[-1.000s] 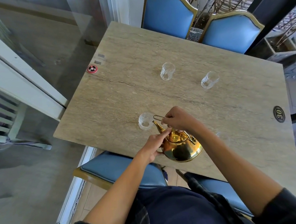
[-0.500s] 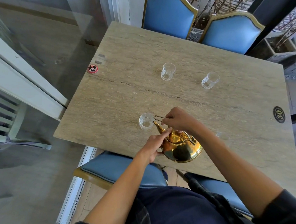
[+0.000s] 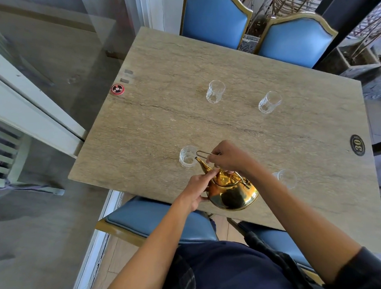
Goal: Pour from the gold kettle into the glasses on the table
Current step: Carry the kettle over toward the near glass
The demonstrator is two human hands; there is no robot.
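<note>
The gold kettle (image 3: 233, 195) is tilted to the left over the near edge of the stone table (image 3: 161, 128), its spout tip at the rim of a clear glass (image 3: 187, 157). My right hand (image 3: 228, 157) grips the kettle's wire handle from above. My left hand (image 3: 199, 189) holds the kettle's left side and presses on its lid. Two more glasses stand farther back, one in the middle (image 3: 215, 91) and one to its right (image 3: 269, 101). Another glass (image 3: 285, 178) shows partly behind my right forearm.
Two blue chairs (image 3: 214, 18) stand at the table's far side and blue seats (image 3: 145, 217) at the near side. A round red badge (image 3: 118, 89) lies at the left edge and a number plate "30" (image 3: 357, 145) at the right. A glass wall runs along the left.
</note>
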